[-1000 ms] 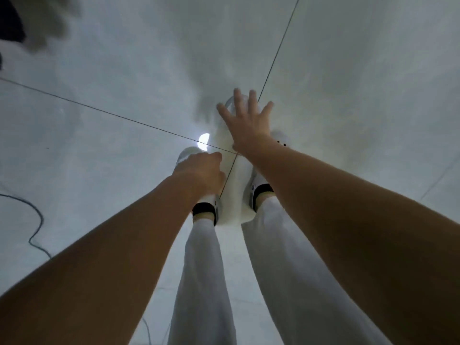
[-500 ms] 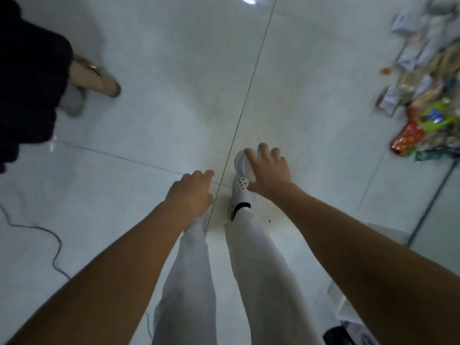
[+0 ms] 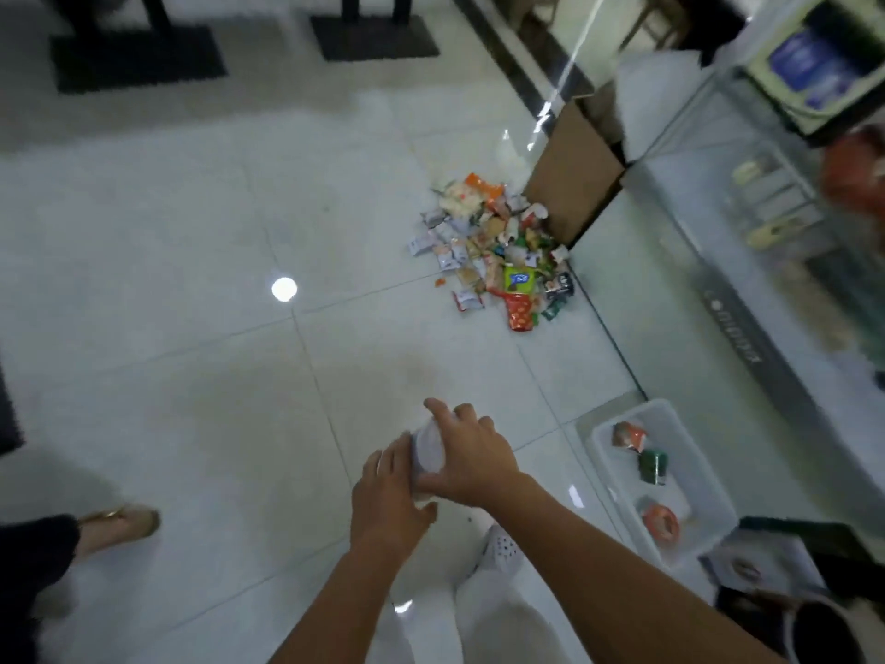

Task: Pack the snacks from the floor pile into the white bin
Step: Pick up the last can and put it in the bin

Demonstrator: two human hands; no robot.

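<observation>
cardbd box (image 3: pixel 574 184) by glass counter (image 3: pixel 709 280) | blk table bases (image 3: pixel 373 38) far | sandaled foot (image 3: pixel 122 519) btm-left

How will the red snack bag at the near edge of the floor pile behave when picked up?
The red snack bag is probably light and floppy, since it looks like a thin wrapper lying flat on the floor. Its film seems glossy, so it may slip in a loose grip. Being flat, it should not roll.

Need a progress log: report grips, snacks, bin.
Left grip, right grip hold a pale object, blurred. Snack pile ahead. White bin at right, three packets inside. Another person's foot far left.
</observation>
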